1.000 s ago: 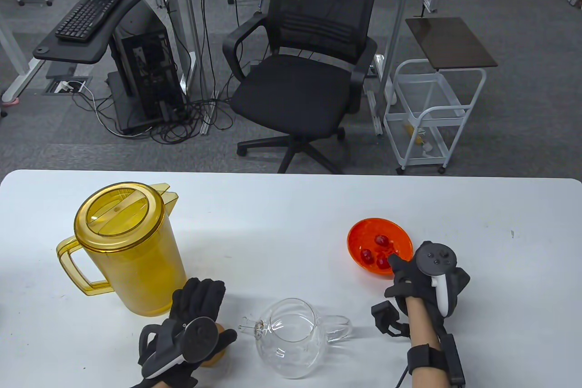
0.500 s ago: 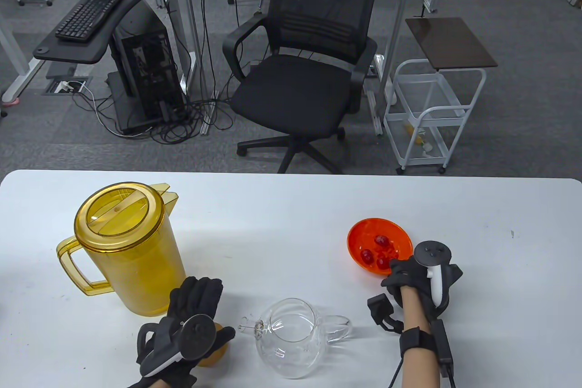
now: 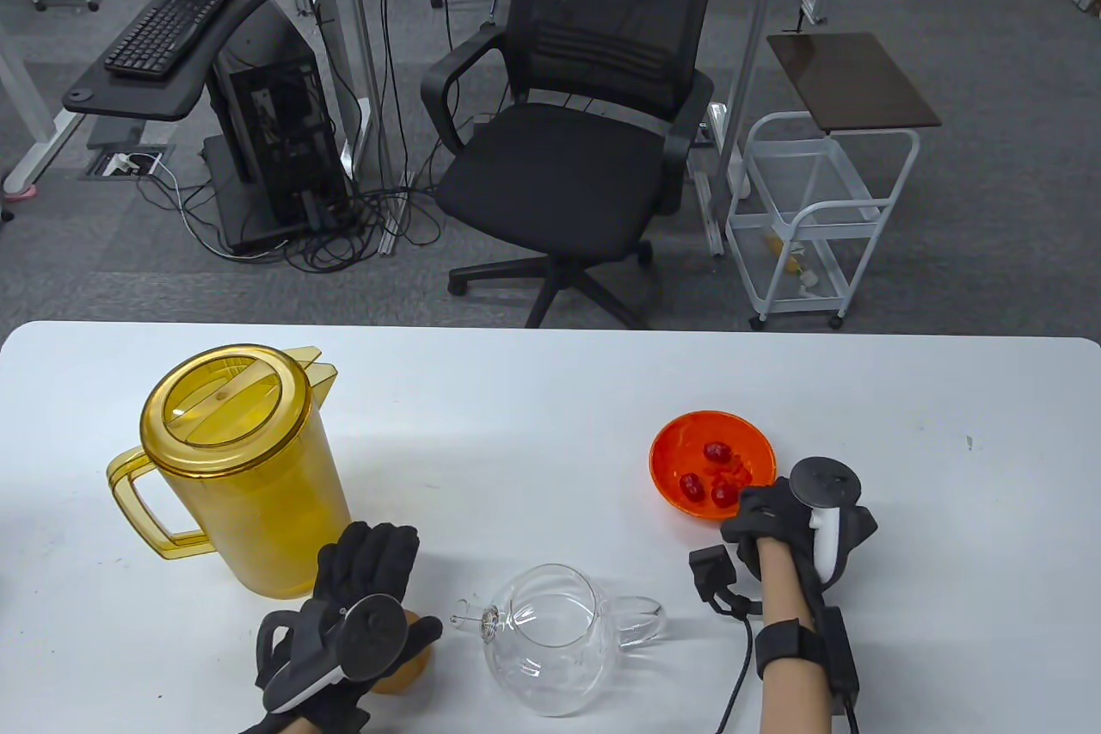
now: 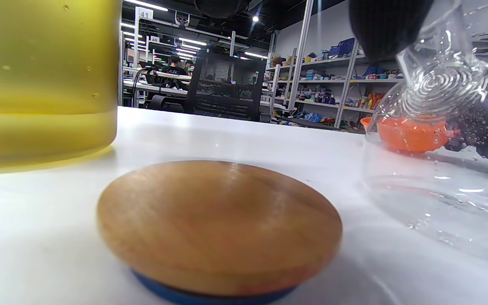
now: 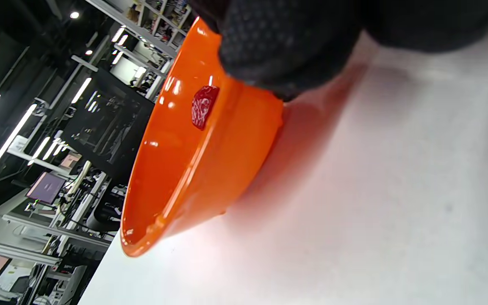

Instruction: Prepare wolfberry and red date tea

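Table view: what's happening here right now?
The right hand grips the near rim of the orange bowl, which holds a few red dates. The left hand hovers over a wooden lid lying flat on the table, between the yellow pitcher and the lidless glass teapot. Nothing is visibly in the teapot yet.

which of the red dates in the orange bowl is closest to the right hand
The date at the bowl's near-right rim, right beside the right hand's fingertips. The other two dates lie further left and further back.
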Demonstrator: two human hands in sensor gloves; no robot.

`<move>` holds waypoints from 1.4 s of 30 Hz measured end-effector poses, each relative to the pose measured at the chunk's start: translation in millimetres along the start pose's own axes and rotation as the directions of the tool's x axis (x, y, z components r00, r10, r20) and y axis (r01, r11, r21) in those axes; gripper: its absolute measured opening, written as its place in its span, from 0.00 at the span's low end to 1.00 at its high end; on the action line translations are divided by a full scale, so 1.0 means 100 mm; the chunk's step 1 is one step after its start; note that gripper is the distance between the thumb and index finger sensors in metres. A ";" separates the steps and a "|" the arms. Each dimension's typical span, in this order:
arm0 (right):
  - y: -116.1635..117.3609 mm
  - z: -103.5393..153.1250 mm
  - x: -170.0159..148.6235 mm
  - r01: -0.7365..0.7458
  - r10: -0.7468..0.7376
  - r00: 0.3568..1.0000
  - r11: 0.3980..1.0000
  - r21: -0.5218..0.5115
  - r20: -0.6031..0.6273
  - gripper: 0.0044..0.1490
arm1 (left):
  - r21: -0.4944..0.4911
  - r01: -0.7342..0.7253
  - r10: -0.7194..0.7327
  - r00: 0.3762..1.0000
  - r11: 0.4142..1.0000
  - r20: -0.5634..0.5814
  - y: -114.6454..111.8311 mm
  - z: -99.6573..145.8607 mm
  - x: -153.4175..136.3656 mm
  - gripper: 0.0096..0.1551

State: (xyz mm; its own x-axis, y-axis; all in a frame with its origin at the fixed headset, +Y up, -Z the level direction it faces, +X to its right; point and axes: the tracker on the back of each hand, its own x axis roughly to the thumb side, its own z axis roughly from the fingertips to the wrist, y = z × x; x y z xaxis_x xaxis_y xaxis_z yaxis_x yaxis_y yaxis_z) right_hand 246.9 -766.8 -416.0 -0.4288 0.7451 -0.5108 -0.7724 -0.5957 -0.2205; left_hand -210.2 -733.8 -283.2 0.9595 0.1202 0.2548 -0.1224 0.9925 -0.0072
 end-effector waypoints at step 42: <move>-0.22 1.89 0.85 0.007 -0.016 0.665 1.000 0.015 0.746 0.30 | 0.032 -0.011 0.011 1.000 0.999 0.013 0.04 0.01 -0.01 0.60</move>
State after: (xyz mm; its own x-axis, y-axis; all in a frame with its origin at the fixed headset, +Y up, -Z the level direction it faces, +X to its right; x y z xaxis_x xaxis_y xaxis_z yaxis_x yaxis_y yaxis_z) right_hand 138.7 -633.3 -297.6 -0.6230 0.7290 0.2836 -0.7821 -0.5860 -0.2117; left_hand -211.7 -730.4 -282.3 0.9547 0.1308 0.2672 -0.1413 0.9898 0.0205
